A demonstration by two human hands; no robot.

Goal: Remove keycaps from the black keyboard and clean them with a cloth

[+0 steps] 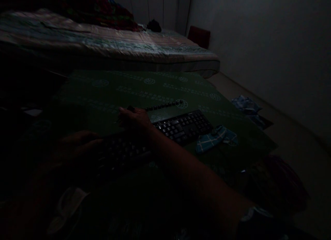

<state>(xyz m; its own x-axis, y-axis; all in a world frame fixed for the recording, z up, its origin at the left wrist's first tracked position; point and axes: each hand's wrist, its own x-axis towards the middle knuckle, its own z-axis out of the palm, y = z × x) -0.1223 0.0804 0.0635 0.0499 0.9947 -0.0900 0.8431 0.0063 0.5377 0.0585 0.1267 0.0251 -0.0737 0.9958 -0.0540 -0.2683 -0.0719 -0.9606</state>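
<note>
A black keyboard (192,127) lies slantwise across a green printed board (165,88). My right hand (136,121) is closed above the keyboard's upper left part, fingers pinched together. Something small and dark shows at its fingertips, too dim to make out. Beyond that hand runs a line of loose black keycaps (165,105). At the keyboard's left end is my left hand (80,141), fingers stretched toward its edge. Shadow and blur hide much of that hand. My right forearm covers part of the keys.
A blue checked cloth (216,138) touches the keyboard's right end. Near the front left lies a pale crumpled item (68,205). Behind the board stands a bed (116,43) with a striped cover. Fabric (247,107) lies to the right, near the wall (271,43).
</note>
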